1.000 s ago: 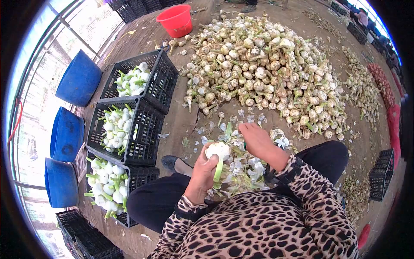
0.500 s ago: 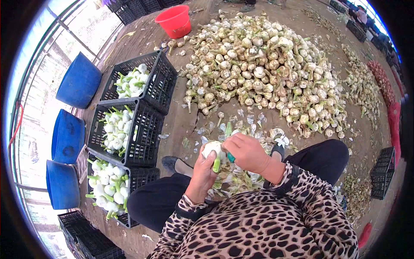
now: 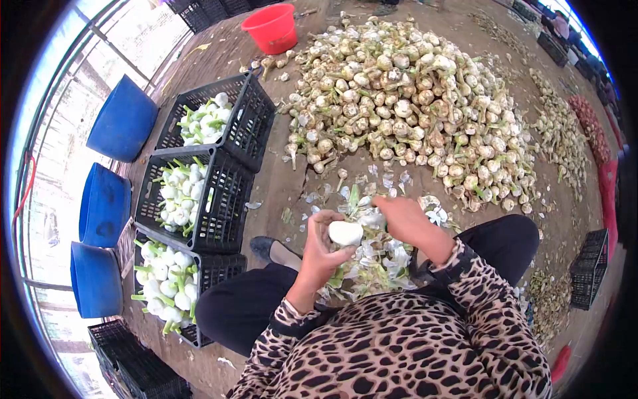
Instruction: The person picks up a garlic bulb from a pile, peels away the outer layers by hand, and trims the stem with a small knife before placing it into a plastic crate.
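Note:
My left hand [image 3: 321,246] grips a smooth white garlic bulb [image 3: 345,233] between fingers and thumb. My right hand [image 3: 411,223] is a little to the right, apart from the bulb, with its fingers curled. What they hold is hidden; a teal piece showed in this hand half a second ago. Peeled skins and leaf scraps [image 3: 385,263] lie on the ground beneath both hands. Beyond them rises a large heap of unpeeled garlic [image 3: 412,100] with stalks.
On my left stand black crates [image 3: 232,199] of white bulbs with green stems, and blue tubs [image 3: 106,203]. A red bucket [image 3: 272,33] is beside the heap. More crates [image 3: 589,269] and a red net sack [image 3: 609,193] lie right. Another person [image 3: 560,26] is far off.
My right hand has pulled away to the right from the bulb. The bulb has turned in my left hand, and its green stem no longer shows.

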`<control>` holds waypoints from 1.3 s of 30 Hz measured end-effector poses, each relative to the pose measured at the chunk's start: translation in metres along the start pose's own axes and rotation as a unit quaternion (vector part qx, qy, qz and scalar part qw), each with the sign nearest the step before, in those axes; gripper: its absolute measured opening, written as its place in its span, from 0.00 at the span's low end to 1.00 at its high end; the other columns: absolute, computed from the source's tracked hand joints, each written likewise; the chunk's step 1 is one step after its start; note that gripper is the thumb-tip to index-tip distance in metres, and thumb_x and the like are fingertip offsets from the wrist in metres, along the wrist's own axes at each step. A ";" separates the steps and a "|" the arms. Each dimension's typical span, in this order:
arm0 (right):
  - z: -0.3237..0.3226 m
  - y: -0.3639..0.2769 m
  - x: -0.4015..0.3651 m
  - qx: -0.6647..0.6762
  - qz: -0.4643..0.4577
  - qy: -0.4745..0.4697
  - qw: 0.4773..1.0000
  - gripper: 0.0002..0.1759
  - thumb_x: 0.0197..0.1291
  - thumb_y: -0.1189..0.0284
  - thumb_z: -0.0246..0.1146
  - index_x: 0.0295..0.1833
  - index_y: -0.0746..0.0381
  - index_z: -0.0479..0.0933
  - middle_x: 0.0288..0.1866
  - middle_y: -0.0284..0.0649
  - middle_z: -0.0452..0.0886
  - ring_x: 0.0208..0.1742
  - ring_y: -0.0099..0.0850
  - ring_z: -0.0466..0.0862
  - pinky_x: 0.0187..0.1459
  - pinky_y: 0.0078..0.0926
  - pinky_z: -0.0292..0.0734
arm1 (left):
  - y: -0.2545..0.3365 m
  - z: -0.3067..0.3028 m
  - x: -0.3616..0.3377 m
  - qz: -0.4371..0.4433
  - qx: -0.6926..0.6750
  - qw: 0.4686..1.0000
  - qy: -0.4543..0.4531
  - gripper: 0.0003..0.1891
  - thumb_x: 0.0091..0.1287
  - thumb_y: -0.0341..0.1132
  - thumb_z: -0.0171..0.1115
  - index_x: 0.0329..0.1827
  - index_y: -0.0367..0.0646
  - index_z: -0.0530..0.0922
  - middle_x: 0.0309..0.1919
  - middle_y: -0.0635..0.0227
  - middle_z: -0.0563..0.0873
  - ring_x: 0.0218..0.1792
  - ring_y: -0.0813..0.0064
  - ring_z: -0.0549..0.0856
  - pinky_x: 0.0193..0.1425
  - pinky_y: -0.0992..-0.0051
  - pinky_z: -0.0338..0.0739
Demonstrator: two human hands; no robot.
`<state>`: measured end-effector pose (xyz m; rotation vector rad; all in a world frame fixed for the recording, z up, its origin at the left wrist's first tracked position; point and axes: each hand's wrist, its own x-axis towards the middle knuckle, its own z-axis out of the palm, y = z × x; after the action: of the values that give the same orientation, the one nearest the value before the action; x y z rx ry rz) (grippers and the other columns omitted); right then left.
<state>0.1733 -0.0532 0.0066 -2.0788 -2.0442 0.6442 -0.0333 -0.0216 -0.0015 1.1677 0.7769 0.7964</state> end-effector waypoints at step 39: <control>0.024 -0.091 0.330 0.387 0.010 -0.066 0.920 0.20 0.65 0.60 0.55 0.49 0.67 0.73 0.37 0.40 0.76 0.38 0.30 0.78 0.37 0.27 0.76 | -0.019 -0.058 0.004 -0.055 -0.245 0.900 0.357 0.16 0.64 0.26 0.54 0.55 0.42 0.67 0.49 0.68 0.73 0.51 0.72 0.75 0.55 0.70 0.69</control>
<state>0.0723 0.2715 -0.0421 -1.6010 -1.4466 1.3535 -0.0779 0.0056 -0.0328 0.3513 1.1407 1.2600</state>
